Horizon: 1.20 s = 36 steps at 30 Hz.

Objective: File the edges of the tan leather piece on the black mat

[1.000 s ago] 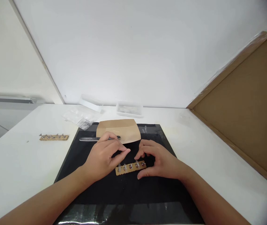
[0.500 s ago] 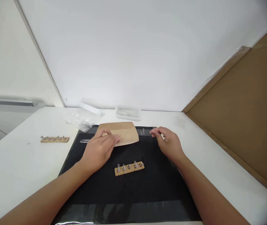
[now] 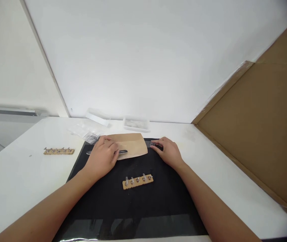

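My left hand lies over a slim dark tool with pale edges, which looks like a nail file. Its fingers are curled round the middle, and both ends stick out. Under the right part of the file is a brown sheet. At the far edge of the black mat, my right hand closes thumb and forefinger on a small clear nail tip, largely hidden by the fingertips. Nearer me on the mat stands a tan strip with several metal studs, some bearing upright clear tips.
A second tan strip with metal studs lies on the white table to the left. Behind the mat are a clear plastic bag, a white lid and a clear box of small pieces. Cardboard walls the right side.
My right hand has moved left, from beside the clear pieces to around one. My left hand has drawn back slightly and curled, uncovering the right end of the file.
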Available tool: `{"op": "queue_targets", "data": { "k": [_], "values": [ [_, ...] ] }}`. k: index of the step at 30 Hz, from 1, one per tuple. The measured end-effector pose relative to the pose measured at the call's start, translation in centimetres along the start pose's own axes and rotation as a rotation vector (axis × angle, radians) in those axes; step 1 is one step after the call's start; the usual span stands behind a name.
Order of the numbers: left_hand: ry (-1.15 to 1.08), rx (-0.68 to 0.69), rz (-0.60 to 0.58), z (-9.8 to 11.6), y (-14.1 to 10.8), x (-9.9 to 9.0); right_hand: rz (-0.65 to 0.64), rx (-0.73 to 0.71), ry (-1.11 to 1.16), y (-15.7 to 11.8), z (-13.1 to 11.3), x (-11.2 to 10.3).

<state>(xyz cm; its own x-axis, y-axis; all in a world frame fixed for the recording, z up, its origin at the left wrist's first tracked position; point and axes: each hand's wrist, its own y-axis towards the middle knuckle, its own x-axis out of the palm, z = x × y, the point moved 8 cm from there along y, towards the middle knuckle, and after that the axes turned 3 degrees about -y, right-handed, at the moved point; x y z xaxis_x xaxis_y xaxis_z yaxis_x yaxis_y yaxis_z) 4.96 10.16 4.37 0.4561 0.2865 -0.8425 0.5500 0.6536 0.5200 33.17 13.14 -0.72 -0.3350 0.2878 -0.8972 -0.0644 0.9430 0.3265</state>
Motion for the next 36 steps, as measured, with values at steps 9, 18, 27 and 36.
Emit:
{"op": "queue_targets", "data": {
  "k": [9,18,27,36],
  "values": [
    [0.012,-0.048,-0.065,0.1,-0.2,0.3,0.03,-0.031,0.072,0.4,-0.4,0.0],
    [0.042,-0.1,-0.151,-0.3,-0.4,0.9,0.036,0.069,0.098,-0.1,0.6,-0.3],
    [0.112,-0.068,-0.175,0.0,-0.4,1.1,-0.022,0.175,0.344,-1.3,1.6,-1.4],
    [0.129,-0.016,-0.078,-0.7,-0.1,0.8,-0.07,0.064,0.352,-1.6,-0.2,-1.7]
  ]
}}
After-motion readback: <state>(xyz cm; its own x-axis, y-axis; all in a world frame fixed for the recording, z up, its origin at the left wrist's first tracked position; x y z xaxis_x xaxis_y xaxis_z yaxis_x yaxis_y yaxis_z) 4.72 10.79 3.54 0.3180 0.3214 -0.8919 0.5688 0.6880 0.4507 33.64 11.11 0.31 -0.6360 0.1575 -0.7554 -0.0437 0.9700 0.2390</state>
